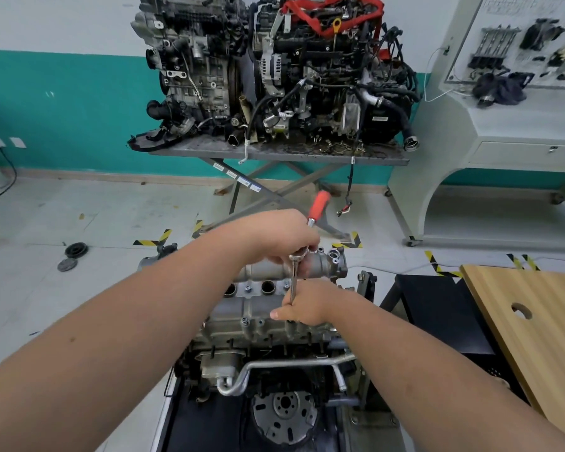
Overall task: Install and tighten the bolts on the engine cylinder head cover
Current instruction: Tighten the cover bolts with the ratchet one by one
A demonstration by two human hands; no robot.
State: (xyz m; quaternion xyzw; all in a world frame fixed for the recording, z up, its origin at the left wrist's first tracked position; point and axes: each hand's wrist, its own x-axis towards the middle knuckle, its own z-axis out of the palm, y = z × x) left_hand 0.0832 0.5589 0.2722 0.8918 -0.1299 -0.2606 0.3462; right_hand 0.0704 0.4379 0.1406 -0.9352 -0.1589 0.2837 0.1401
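A grey cylinder head cover (pixel 255 309) tops the engine in front of me. Bolts stand in it, one at the near edge (pixel 244 321) and one between the plug holes (pixel 248 289). My left hand (pixel 279 238) grips the head of a ratchet wrench with an orange handle (pixel 319 205) that points up and away. A chrome extension bar (pixel 293 283) runs down from the ratchet head. My right hand (pixel 302 305) holds the bar's lower end against the cover's right side; the socket and the bolt under it are hidden by the fingers.
Two other engines (pixel 274 70) sit on a scissor-leg stand behind. A wooden board with a hole (pixel 522 314) lies at the right, next to a black stand (pixel 437 308). A white display cabinet (pixel 503 125) is at the far right. Two round parts (pixel 72 254) lie on the floor at the left.
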